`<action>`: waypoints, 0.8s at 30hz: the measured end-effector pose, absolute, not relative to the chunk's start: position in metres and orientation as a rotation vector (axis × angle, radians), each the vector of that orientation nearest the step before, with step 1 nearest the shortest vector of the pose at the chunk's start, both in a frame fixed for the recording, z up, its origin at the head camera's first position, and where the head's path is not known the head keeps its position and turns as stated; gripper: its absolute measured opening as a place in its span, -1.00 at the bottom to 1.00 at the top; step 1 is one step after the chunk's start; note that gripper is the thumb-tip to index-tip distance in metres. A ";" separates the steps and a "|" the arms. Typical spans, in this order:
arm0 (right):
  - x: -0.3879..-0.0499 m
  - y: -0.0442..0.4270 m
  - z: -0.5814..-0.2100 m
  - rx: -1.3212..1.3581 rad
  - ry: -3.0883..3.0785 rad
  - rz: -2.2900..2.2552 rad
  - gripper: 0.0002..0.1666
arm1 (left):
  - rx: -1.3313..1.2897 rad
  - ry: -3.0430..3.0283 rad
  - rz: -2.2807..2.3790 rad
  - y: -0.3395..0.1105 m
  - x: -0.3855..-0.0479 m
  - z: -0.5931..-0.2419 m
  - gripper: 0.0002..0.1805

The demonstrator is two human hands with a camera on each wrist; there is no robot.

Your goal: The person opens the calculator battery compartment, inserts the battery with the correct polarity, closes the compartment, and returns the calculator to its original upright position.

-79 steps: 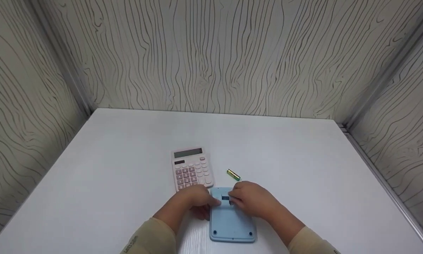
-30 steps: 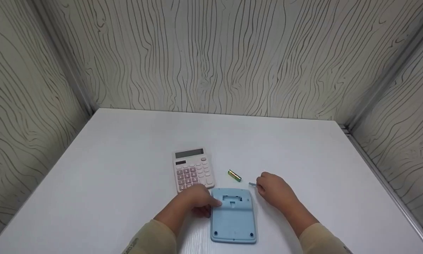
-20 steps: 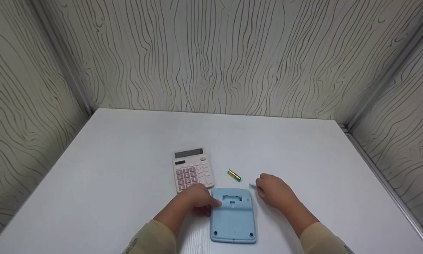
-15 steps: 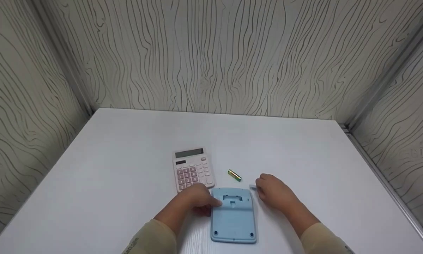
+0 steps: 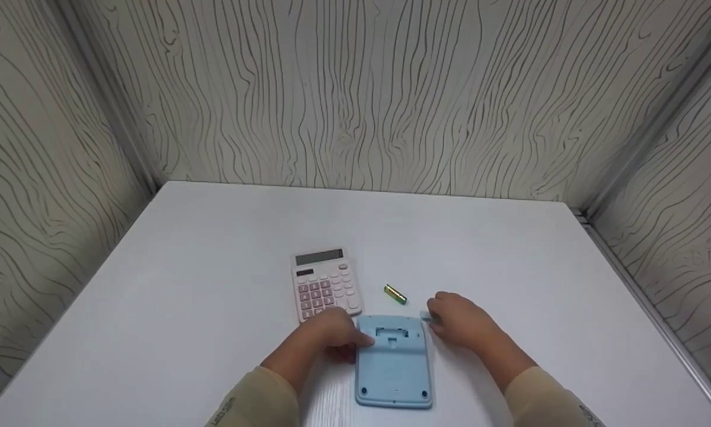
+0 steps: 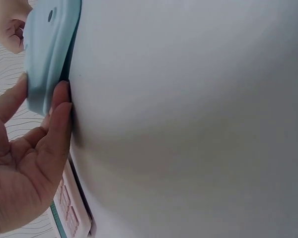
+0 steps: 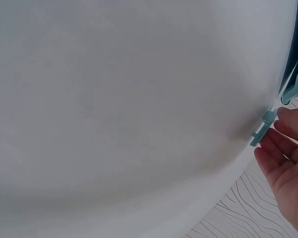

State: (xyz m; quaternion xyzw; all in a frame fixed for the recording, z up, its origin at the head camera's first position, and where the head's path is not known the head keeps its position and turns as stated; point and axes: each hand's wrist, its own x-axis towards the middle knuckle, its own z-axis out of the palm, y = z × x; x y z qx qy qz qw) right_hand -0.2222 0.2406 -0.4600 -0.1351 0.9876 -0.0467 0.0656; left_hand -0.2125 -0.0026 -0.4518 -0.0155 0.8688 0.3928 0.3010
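Observation:
A light blue calculator [image 5: 394, 373] lies back side up, its battery slot [image 5: 392, 333] uncovered near the far end. My left hand [image 5: 330, 333] grips its left edge, thumb on top and fingers underneath; in the left wrist view that edge of the calculator [image 6: 42, 64] looks slightly raised off the table. Just off the calculator's far right corner, my right hand [image 5: 459, 320] pinches a small blue battery cover [image 5: 426, 315]. The right wrist view shows the cover's tabs [image 7: 263, 128] between thumb and fingers. A green and gold battery [image 5: 395, 294] lies on the table beyond the calculator.
A pink calculator [image 5: 325, 284] lies face up behind the left hand, which hides its near end. All of this is on a white table [image 5: 225, 249], with wood-grain patterned walls [image 5: 355, 95] at the back and both sides.
My right hand has left the battery slot and moved right, with the battery cover now in its fingers. Over the last second the cover shifts slightly towards me. The left hand keeps its grip.

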 end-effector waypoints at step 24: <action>-0.250 0.185 -0.464 -0.171 3.053 -0.674 -0.73 | -0.041 2.294 1.029 -0.002 -0.214 -0.451 -0.68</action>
